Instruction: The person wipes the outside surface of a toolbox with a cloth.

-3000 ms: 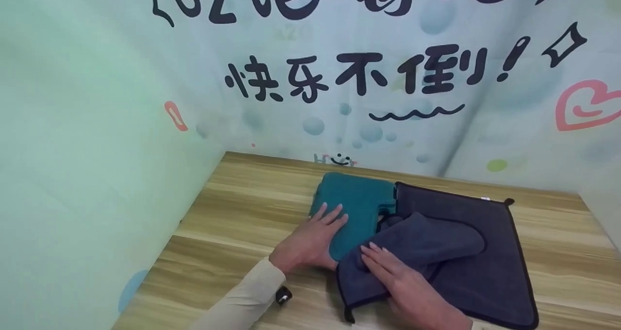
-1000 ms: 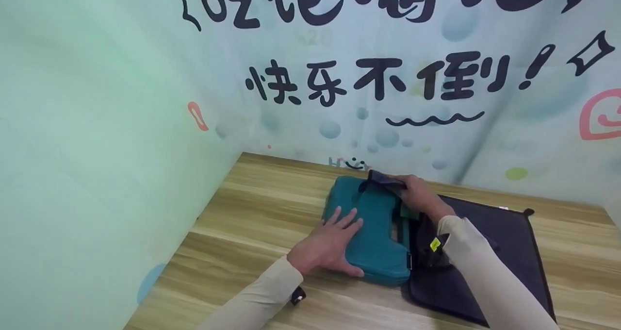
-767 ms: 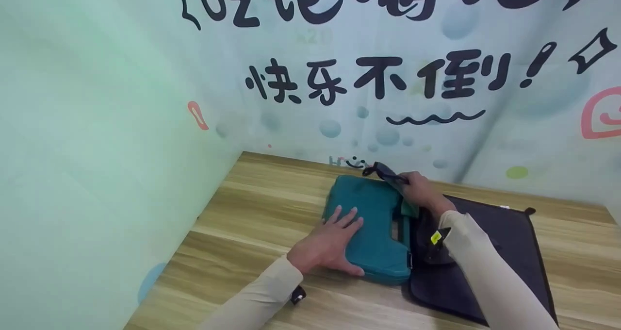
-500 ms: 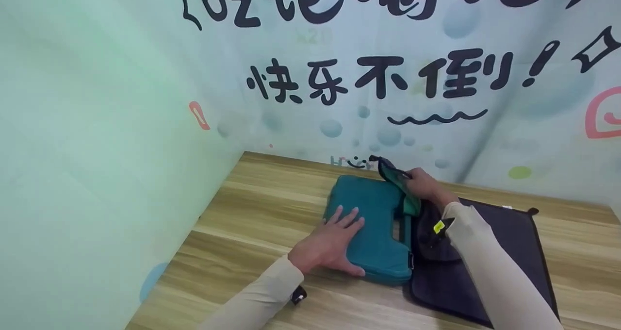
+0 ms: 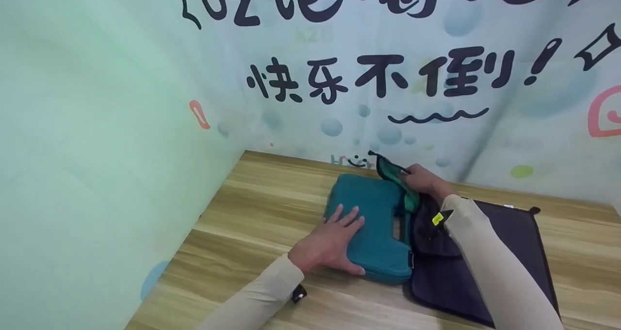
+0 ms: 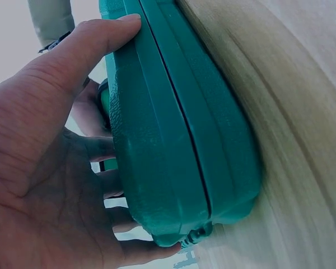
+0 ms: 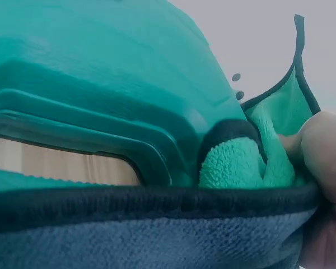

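The right hand (image 5: 427,182), fingers pinching the green-lined towel (image 7: 232,162), had lifted its corner off the teal case (image 5: 373,206); the left hand (image 5: 324,243) lay there, fingers spread. The case's far end was bared.

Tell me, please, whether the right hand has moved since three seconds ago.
Yes: the right hand has moved from the near part of the table toward its back edge, closer to the printed backdrop.

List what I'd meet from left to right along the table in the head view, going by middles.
Left hand → teal case → right hand → flat right side of the dark cloth.
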{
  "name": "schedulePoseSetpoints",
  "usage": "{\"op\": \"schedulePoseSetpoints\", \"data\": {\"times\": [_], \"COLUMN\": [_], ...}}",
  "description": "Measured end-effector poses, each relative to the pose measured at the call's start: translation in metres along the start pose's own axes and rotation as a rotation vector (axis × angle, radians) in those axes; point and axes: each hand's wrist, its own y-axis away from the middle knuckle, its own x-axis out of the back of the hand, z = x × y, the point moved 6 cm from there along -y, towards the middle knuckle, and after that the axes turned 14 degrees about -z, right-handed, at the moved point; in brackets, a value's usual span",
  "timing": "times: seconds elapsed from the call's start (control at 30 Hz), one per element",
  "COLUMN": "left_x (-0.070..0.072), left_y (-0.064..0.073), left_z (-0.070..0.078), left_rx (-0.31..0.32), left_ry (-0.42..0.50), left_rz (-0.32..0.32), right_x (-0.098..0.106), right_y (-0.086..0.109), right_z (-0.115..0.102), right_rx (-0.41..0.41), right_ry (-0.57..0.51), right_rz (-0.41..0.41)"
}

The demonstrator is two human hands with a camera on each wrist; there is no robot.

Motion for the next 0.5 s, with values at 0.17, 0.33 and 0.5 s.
{"op": "schedulePoseSetpoints", "data": {"times": [0.17,0.33,0.5], "left_x": [0.002,0.002,0.002], "left_y": [-0.002,-0.003,-0.002], "left_z": [0.001,0.001,-0.001], "left_rx": [-0.017,-0.035,-0.035], "left_ry": [-0.024,-0.015,0.020], "left_rz": [0.018,0.013,-0.001], "right_x": [0.000,-0.001,-0.007], "right_y": [-0.004,-0.011,-0.022], "right_z": [-0.011,-0.017,-0.026], "right_rx": [0.004,-0.018,-0.020], "right_ry": [0.174,0.237,0.226], "right_rz": [0.039,0.017,0.001]}}
